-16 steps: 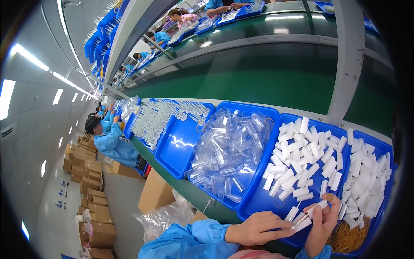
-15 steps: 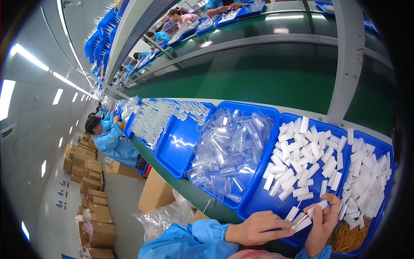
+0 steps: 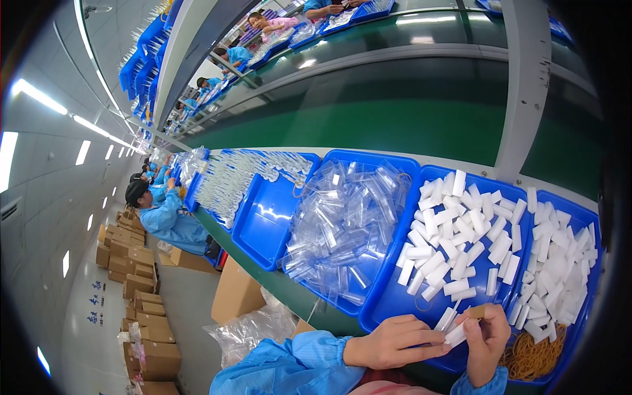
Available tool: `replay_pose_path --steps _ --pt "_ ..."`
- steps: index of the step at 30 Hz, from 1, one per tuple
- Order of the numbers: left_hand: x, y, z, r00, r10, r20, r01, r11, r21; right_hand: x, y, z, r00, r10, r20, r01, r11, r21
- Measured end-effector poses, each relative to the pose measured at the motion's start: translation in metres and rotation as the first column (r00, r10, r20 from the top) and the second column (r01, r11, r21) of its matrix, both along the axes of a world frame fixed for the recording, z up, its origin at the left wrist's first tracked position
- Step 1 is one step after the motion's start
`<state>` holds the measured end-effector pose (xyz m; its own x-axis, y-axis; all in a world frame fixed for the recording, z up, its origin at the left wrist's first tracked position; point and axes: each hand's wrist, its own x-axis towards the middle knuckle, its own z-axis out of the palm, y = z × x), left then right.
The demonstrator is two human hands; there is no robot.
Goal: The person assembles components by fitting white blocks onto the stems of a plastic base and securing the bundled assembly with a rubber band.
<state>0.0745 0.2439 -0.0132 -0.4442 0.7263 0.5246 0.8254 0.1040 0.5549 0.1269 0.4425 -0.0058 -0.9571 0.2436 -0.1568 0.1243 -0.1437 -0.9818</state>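
Observation:
Low on the right, my left hand (image 3: 397, 343) pinches one end of a small white rectangular piece (image 3: 455, 335). My right hand (image 3: 488, 340) grips the other end, thumb and fingers pressed round it. A tan wrap covers one right fingertip. Another white stick-like piece (image 3: 446, 318) lies just beyond my left fingertips. Both hands hover over the near end of a blue tray (image 3: 388, 299) scattered with white blocks (image 3: 453, 230). Beside my right hand lies a heap of tan rubber bands (image 3: 534, 354). My fingers hide part of the held piece.
To the right, another tray holds heaped white blocks (image 3: 559, 253). On the left are clear plastic sleeves (image 3: 345, 224) and a tray of thin white sticks (image 3: 227, 187). A grey post (image 3: 523, 92) rises beyond. Cartons (image 3: 240, 289) stand below the bench; co-workers (image 3: 168, 220) sit farther left.
The white piece, raised and apart from a second one in my fingers before, is now lower and closed in my grip. My right fingers have curled down over it. The view has shifted slightly.

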Motion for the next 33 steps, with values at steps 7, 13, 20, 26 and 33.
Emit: replay_pose_path --steps 7,13,20,26,33 --pt "0.002 -0.002 -0.004 0.995 0.046 0.09 -0.058 0.989 0.133 0.004 0.007 -0.008 0.983 0.164 -0.083 -0.157 0.984 0.082" --pt "0.004 -0.003 -0.013 0.981 0.078 0.18 -0.113 0.976 0.189 0.003 0.001 -0.008 0.949 0.168 -0.268 -0.115 0.972 0.203" --pt "0.012 -0.001 -0.004 0.939 0.032 0.341 -0.104 0.975 0.197 0.01 -0.005 -0.002 0.95 0.022 -0.312 -0.012 0.999 0.034" --pt "0.015 0.001 -0.003 0.959 -0.007 0.283 -0.059 0.972 0.226 0.013 0.008 0.005 0.883 0.196 -0.426 -0.073 0.955 0.287" --pt "0.014 0.0 -0.014 0.981 0.072 0.178 -0.099 0.984 0.146 0.064 0.079 -0.012 0.91 -0.292 -0.295 0.407 0.483 0.775"
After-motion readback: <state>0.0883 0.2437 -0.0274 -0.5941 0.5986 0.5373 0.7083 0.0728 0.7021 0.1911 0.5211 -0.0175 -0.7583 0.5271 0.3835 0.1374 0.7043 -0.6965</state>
